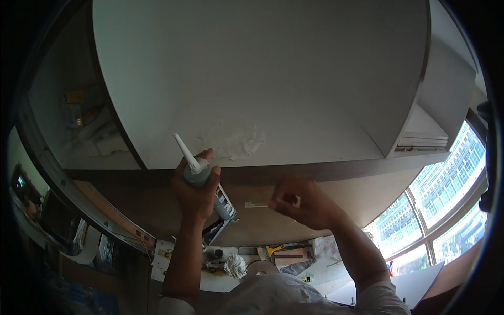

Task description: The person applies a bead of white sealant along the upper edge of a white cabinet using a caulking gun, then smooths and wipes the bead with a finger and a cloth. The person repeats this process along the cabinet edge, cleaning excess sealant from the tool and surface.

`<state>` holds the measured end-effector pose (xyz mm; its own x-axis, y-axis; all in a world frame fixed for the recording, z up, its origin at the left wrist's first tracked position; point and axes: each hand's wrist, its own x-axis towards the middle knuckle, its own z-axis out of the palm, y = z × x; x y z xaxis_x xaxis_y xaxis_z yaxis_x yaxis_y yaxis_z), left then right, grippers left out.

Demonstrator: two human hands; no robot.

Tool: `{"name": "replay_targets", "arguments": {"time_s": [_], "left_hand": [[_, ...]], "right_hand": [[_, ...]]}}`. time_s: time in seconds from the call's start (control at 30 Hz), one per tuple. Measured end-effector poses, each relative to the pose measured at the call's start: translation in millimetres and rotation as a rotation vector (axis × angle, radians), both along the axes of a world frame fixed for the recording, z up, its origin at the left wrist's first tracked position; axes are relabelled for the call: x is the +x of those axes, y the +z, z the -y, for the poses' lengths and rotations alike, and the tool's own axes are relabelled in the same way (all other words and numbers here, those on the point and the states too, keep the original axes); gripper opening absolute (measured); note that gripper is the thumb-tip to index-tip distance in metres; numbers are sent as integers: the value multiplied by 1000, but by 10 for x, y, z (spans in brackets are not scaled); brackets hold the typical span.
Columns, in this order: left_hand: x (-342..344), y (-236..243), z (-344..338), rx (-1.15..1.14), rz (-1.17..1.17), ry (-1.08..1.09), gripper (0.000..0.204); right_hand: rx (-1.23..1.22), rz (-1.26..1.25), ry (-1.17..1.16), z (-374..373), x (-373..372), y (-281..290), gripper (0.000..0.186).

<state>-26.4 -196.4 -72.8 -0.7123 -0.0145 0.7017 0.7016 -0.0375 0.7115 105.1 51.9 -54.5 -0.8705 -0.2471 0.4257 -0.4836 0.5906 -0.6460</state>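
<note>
My left hand [197,191] is wrapped round the front of a caulking gun [224,206] loaded with a grey sealant cartridge [196,177]. Its long white nozzle [184,147] points up and to the left, apart from the cabinet floor. The gun's frame and handle slant down behind my wrist. To the right, my right hand [307,202] hangs in the air with fingers curled toward the thumb; anything held there is too small or dim to make out. Just beyond my left hand, crumpled white paper or plastic [241,142] lies inside the white cabinet [294,121].
A dark front edge [315,171] runs along the cabinet. Packets [92,126] fill a compartment at left. Below, a worktop [220,283] carries a crumpled white rag [235,266], a yellow-handled tool [273,250] and other items. Tall windows [441,184] stand at right.
</note>
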Motion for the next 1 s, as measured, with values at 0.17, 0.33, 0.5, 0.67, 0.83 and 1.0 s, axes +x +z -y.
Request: {"name": "replay_targets", "arguments": {"time_s": [0.17, 0.33, 0.5, 0.67, 0.83, 1.0], "left_hand": [[329, 233, 35, 343, 47, -433, 29], [562, 361, -245, 638, 67, -780, 31], [808, 349, -461, 779, 172, -1017, 33], [986, 331, -531, 787, 139, -1087, 33], [1068, 293, -566, 753, 167, -1170, 32], [1073, 233, -604, 785, 175, -1185, 32]], "right_hand": [[-48, 863, 70, -151, 577, -1246, 36], [-905, 512, 291, 330, 688, -1988, 86], [-1203, 338, 469, 493, 773, -1826, 78], [-1185, 231, 415, 509, 936, -1714, 38], [-1180, 271, 440, 480, 1131, -1651, 24], [-1211, 276, 342, 456, 1240, -1580, 23]]}}
